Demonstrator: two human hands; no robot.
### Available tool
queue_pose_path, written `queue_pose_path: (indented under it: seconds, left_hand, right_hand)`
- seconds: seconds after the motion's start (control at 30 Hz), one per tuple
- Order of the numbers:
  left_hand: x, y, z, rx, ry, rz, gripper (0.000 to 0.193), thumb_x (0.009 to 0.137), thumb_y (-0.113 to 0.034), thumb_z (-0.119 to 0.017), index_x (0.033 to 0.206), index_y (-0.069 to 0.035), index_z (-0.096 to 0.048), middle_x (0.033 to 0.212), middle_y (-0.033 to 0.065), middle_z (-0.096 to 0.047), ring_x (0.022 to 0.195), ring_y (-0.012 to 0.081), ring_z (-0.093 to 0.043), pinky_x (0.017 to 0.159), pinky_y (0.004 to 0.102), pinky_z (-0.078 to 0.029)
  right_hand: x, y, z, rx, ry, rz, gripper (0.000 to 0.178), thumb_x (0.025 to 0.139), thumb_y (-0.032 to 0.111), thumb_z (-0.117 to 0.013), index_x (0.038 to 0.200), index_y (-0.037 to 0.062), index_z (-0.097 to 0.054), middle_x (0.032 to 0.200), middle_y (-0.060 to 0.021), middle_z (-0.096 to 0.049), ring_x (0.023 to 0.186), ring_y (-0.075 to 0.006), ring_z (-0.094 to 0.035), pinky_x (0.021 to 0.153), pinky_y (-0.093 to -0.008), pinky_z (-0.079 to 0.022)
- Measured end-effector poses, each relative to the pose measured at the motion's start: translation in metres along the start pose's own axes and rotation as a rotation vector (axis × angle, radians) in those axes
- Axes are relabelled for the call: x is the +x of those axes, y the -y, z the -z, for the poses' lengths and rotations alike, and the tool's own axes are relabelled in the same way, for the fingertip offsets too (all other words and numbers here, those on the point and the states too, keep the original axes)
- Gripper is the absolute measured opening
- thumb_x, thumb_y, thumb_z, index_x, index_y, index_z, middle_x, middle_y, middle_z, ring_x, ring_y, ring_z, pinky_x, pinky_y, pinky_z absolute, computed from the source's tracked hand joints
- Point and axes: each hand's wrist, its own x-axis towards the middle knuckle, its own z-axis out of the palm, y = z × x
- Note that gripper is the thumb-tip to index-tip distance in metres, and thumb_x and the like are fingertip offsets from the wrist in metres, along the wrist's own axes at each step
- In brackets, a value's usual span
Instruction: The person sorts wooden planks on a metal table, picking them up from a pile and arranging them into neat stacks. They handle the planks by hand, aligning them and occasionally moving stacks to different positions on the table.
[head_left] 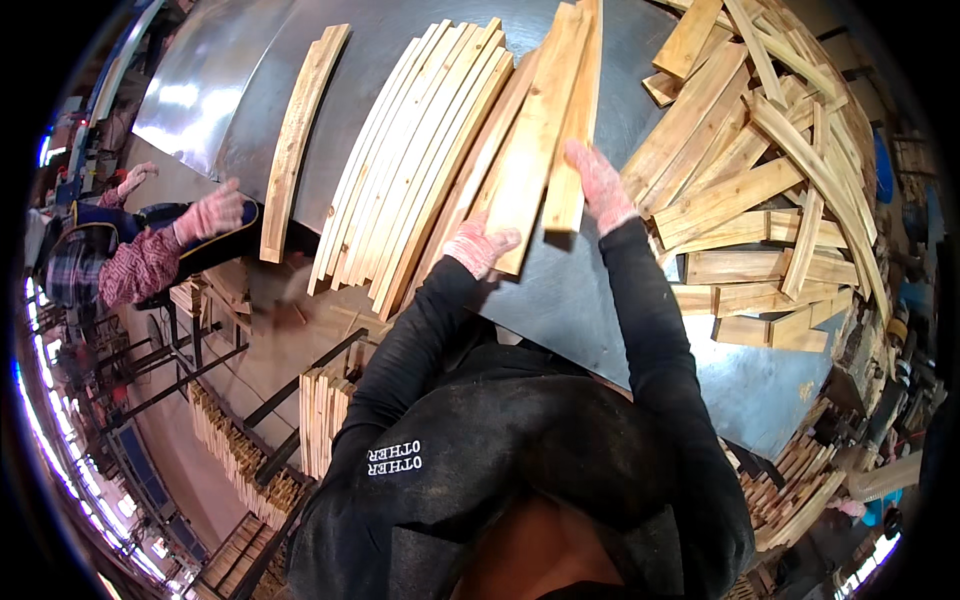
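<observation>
My left hand (482, 245), in a pale pink knit glove, is closed round the near end of a wooden board (540, 140), its thumb over the top. My right hand (602, 188), gloved the same way, grips the right edge of a second wooden board (568, 196), close beside the first. Some fingers of both hands are hidden by the wood. Left of my left hand, a row of narrow wooden strips (415, 150) lies side by side on the metal table (640, 300). One separate strip (303, 145) lies further left.
A loose pile of boards (735, 200) covers the table's right side. At the far left stands a co-worker, one gloved hand (212, 212) near the table edge. Stacked wood (325, 420) and a metal rack (290, 395) stand below left, with more stacked strips (790, 480) at lower right.
</observation>
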Motion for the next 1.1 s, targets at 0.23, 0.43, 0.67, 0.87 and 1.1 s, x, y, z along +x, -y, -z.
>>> queue_pose_path:
  seconds: [0.23, 0.43, 0.67, 0.87, 1.1]
  left_hand:
    - [0.007, 0.021, -0.016, 1.069, -0.429, -0.094, 0.053, 0.096, -0.032, -0.043, 0.140, -0.002, -0.039, 0.126, 0.0239, -0.058, 0.106, 0.0406, -0.062, 0.089, 0.0521, -0.048]
    - [-0.020, 0.048, 0.003, 1.302, -0.286, -0.187, 0.068, 0.091, -0.019, -0.050, 0.149, -0.003, -0.017, 0.135, 0.0240, -0.051, 0.102, 0.0379, -0.064, 0.085, 0.0525, -0.049]
    - [-0.014, -0.004, 0.127, 0.967, -1.034, -0.733, 0.065, 0.088, -0.039, -0.065, 0.134, 0.004, -0.048, 0.129, 0.0252, -0.056, 0.120, 0.0368, -0.054, 0.103, 0.0389, -0.042]
    - [0.027, -0.036, 0.265, 0.098, -0.553, -0.158, 0.067, 0.094, -0.051, -0.042, 0.140, -0.002, -0.043, 0.138, 0.0200, -0.049, 0.127, 0.0336, -0.046, 0.106, 0.0434, -0.037]
    - [0.032, -0.136, 0.135, -1.011, 0.720, 0.003, 0.070, 0.099, -0.049, -0.023, 0.147, 0.001, -0.030, 0.149, 0.0193, -0.038, 0.134, 0.0345, -0.037, 0.113, 0.0477, -0.026]
  right_hand:
    - [-0.076, -0.060, -0.061, -0.126, -0.289, -0.197, 0.063, 0.092, 0.025, -0.066, 0.139, 0.0055, -0.027, 0.087, -0.0060, -0.057, 0.075, -0.0176, -0.058, 0.067, -0.0326, -0.053]
    - [-0.045, -0.060, -0.095, -0.674, -0.304, -0.297, 0.106, 0.076, 0.043, -0.076, 0.150, -0.0016, -0.016, 0.140, -0.0295, -0.045, 0.131, -0.0397, -0.044, 0.108, -0.0376, -0.036]
    - [-0.052, -0.008, -0.143, -1.232, 0.172, -0.606, 0.123, 0.084, 0.074, -0.046, 0.142, -0.0194, 0.009, 0.122, -0.0274, -0.060, 0.116, -0.0356, -0.059, 0.097, -0.0369, -0.046]
    - [-0.003, 0.024, -0.137, -1.330, -0.154, -0.068, 0.078, 0.092, 0.058, -0.047, 0.142, -0.0011, -0.039, 0.131, -0.0291, -0.052, 0.122, -0.0414, -0.051, 0.099, -0.0434, -0.043]
    - [0.083, 0.025, -0.132, -1.658, 0.180, 0.086, 0.066, 0.086, 0.050, -0.053, 0.131, 0.0015, -0.049, 0.130, -0.0256, -0.053, 0.118, -0.0398, -0.054, 0.101, -0.0460, -0.043]
